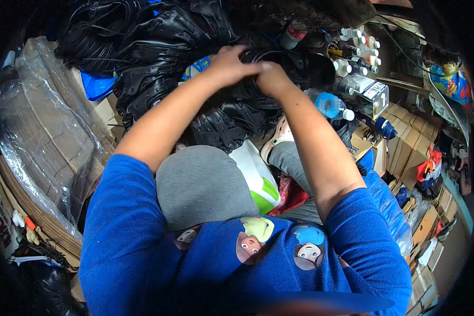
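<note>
Between bottles (355,58) crowding its right edge and wrapped cardboard (52,116) bounding its left, the heap of black pieces (158,68) lies under the left hand (225,67), thumb and fingers apart, and right hand (274,81), fingers hidden, grips impossible to tell.

Your bare left forearm (176,108) slants from the left of the frame toward the upper centre, its elbow bent outward; your bare right forearm (318,131) angles up from the right. Your bare left hand (227,66) is palm-down, thumb stretched rightward to meet your bare right hand (273,80), whose fingers are mostly hidden, so neither grip can be read clearly.
</note>
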